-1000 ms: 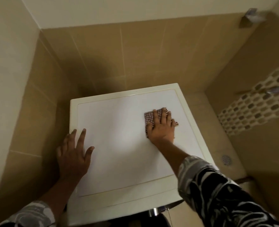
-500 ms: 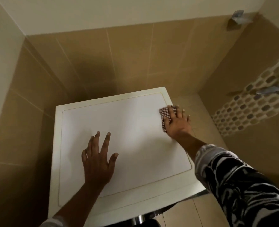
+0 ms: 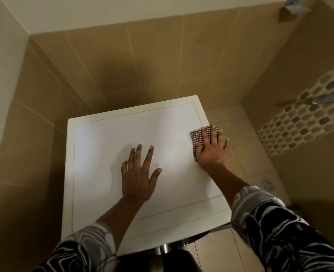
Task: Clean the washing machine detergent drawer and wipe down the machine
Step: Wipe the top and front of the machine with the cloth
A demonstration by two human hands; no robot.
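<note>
The white top of the washing machine [image 3: 103, 154] fills the middle of the head view, seen from above. My left hand [image 3: 137, 173] lies flat on the middle of the top with its fingers spread. My right hand [image 3: 211, 152] presses a red-and-white checked cloth [image 3: 197, 134] onto the right edge of the top, fingers straight over the cloth and reaching past the edge. The detergent drawer is hidden below the top's front edge. A chrome part of the machine's door [image 3: 163, 249] shows under the front edge.
Tan tiled walls close in behind and to the left of the machine. To the right lies a tiled shower floor with a round drain [image 3: 267, 184]. A mosaic strip and a chrome tap handle [image 3: 327, 99] are on the right wall.
My right hand slid the cloth from the middle of the top to its right edge. My left hand moved from the left edge to the middle.
</note>
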